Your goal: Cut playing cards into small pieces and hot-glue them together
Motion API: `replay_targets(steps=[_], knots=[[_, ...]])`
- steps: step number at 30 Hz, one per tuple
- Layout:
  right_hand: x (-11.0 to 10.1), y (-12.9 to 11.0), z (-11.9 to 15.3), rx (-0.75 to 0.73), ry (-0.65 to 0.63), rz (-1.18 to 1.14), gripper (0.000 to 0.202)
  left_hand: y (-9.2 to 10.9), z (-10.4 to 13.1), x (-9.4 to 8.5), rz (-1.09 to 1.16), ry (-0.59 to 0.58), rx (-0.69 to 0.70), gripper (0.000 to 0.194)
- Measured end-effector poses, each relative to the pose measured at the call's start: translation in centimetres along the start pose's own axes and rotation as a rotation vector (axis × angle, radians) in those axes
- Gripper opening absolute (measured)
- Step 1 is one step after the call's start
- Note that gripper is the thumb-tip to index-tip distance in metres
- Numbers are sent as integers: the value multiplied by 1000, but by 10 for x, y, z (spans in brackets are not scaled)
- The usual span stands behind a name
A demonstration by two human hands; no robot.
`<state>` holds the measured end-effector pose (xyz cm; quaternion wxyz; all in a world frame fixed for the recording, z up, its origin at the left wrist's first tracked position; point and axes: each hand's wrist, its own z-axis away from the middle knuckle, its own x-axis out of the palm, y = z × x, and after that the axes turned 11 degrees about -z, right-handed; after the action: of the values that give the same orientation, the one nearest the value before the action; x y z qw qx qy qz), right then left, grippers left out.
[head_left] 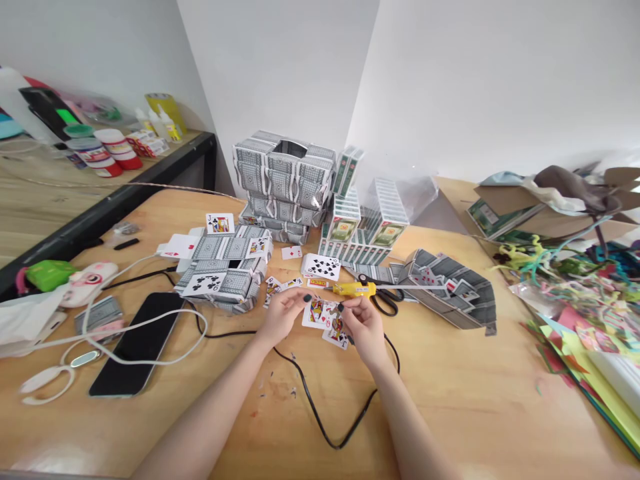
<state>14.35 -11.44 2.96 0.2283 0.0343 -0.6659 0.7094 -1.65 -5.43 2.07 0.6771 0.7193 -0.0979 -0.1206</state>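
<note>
Above the middle of the table, my left hand is closed in a pinch. My right hand pinches too, a short gap away; what either holds is too small to make out. Beneath and between them lie face-up playing cards, partly covered by my fingers. Just beyond my right hand rests a yellow glue gun, a pale glue stick running out to its right. Black-handled scissors lie under that stick. Behind my hands is a small stack of cards with black spades on top.
A tall structure of folded cards stands at the back, beside green card boxes. A lower card structure is at left, a curved one at right. A phone, white cable and black cord lie on the table.
</note>
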Motion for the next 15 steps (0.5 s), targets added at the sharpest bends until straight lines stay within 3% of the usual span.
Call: replay_targets(steps=[3, 5, 9, 15], knots=[[-2, 0, 3, -98, -55, 133, 15, 2, -1, 2, 291, -70, -97, 43], [-3, 0, 5, -165, -92, 260, 10, 2, -2, 2, 337, -125, -200, 38], [-4, -2, 9, -325, -161, 549, 5, -2, -3, 0, 175, -165, -322, 26], [-1, -4, 11, -459, -215, 676, 9, -3, -2, -3, -15, -319, -295, 22]])
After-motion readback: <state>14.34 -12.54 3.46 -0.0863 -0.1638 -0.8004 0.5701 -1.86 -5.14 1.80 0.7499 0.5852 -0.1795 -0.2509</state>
